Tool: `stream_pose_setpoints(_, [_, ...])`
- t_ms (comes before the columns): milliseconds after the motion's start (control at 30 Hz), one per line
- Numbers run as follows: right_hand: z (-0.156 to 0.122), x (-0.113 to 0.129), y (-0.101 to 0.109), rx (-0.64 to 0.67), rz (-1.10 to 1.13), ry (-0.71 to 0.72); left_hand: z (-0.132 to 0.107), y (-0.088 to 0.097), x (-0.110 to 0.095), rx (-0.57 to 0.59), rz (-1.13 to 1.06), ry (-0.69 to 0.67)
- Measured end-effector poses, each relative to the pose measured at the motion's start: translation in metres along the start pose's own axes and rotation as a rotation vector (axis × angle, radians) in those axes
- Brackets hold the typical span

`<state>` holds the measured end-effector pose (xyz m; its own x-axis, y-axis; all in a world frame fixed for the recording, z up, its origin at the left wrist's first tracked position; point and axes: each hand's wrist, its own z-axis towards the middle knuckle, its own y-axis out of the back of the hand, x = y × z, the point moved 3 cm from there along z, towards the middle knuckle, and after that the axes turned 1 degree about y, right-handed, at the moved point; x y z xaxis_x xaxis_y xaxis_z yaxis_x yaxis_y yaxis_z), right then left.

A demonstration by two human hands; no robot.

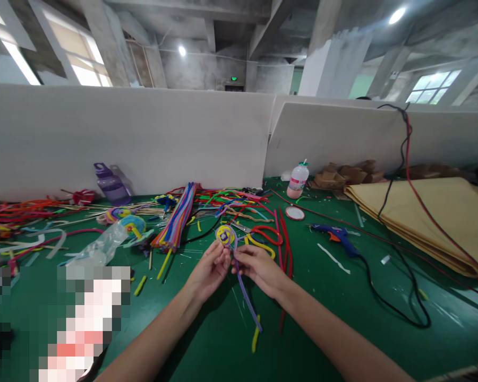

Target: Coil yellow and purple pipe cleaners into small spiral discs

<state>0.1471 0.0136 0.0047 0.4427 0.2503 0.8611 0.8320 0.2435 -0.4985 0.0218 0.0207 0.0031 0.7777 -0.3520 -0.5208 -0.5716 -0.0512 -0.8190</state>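
My left hand (214,267) pinches a small coiled disc (224,235) of yellow and purple pipe cleaner from below and holds it upright over the green table. Between the fingers of my right hand (257,263) is a purple pipe cleaner (247,297); it runs along the disc's right edge, and its loose end hangs toward me. Just behind my right hand lie scissors with red-orange handles (269,233), partly beside a bent yellow pipe cleaner (265,246). A bundle of many-coloured pipe cleaners (178,220) lies to the left of the disc.
A blue glue gun (336,236) with a black cord lies at right, near folded tan sheets (422,217). A pink drink bottle (298,180) and a purple bottle (112,185) stand by the white partition (143,138). Finished coiled pieces (133,228) and a plastic bag (99,249) are at left.
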Motion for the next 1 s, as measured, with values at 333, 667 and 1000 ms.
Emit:
stream_pose_setpoints(333, [-0.004, -0.002, -0.019, -0.06, 0.024, 0.108, -0.001, -0.003, 0.009, 0.057, 0.141, -0.06])
stream_pose_setpoints(667, [-0.001, -0.005, -0.017, -0.09, 0.061, 0.119, -0.004, -0.009, 0.016, 0.032, 0.139, -0.04])
stream_pose_setpoints(1000, [0.001, 0.011, 0.0, -0.016, -0.137, 0.058, 0.003, -0.003, 0.003, 0.157, 0.344, -0.081])
